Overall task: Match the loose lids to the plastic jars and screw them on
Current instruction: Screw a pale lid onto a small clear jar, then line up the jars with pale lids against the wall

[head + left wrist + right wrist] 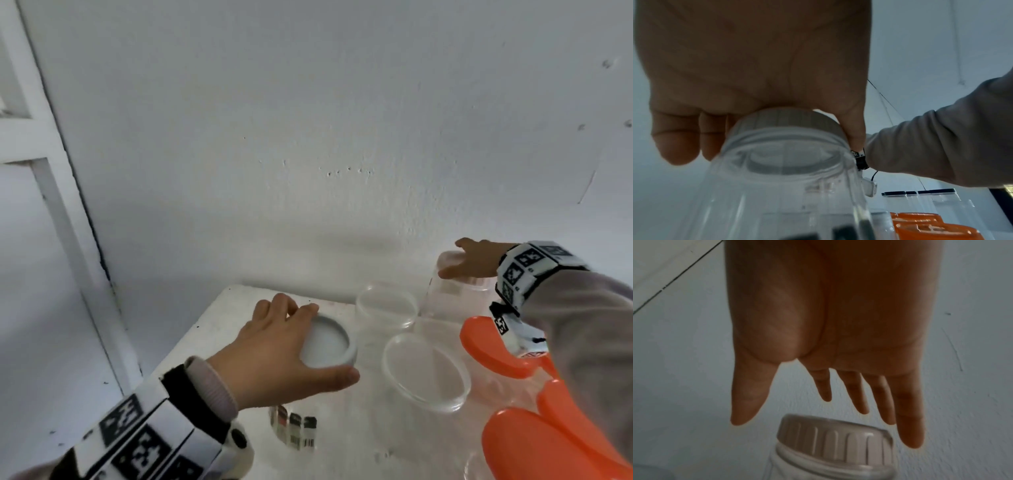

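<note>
— What does your left hand (274,346) do?
— Your left grip curls round the white lid (327,342) on a clear jar (785,186), thumb on one side, fingers on the other.
— And your right hand (476,262)?
— Its fingers (909,415) are spread and straight, holding nothing, just above the ribbed lid (835,437) of the far jar (452,291). Two open jars (387,306) stand on the desk (219,315) between your grips.
</note>
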The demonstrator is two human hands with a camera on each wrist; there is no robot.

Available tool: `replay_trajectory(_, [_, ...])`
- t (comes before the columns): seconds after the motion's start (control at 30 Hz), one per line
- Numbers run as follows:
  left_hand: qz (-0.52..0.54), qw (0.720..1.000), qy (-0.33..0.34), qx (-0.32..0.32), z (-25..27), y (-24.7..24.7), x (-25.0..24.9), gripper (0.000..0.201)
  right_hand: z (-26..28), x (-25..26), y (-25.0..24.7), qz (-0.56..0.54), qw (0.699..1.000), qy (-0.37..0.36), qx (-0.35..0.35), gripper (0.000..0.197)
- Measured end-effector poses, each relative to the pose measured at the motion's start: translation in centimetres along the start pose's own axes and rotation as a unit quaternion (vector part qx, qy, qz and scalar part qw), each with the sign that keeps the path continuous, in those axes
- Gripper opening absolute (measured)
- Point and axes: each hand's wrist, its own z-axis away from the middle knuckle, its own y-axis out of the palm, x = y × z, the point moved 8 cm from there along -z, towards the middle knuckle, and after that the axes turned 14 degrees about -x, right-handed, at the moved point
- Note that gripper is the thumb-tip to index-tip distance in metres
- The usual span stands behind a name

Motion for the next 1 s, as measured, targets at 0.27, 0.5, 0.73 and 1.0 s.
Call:
replay_trajectory(0.27, [-0.052, 0.993, 0.025, 0.101, -2.1, -1.1, 1.2, 0.093, -1.8, -0.8, 1.1, -0.02, 0.999, 0.019, 0.016, 0.091])
replay_trajectory(0.5, [-0.004, 0.996, -0.004, 0.092, -4.8, -0.8, 2.2, 0.092, -1.1, 0.9, -2.6, -0.012, 0.998, 0.004, -0.054, 0.089])
replay_trajectory(0.73, [0.038, 0.997, -0.006, 0.067, -9.5, -3.3, 5.4, 0.086, 0.2, 6.8, -8.4, 0.032, 0.987, -0.065, -0.14, 0.09])
replay_trajectory(1.0, [-0.033, 0.998, 0.048, 0.004, -18.2, -6.1, 9.4, 0.073, -1.0, 16.2, -8.0, -0.094, 0.986, -0.048, -0.125, 0.096])
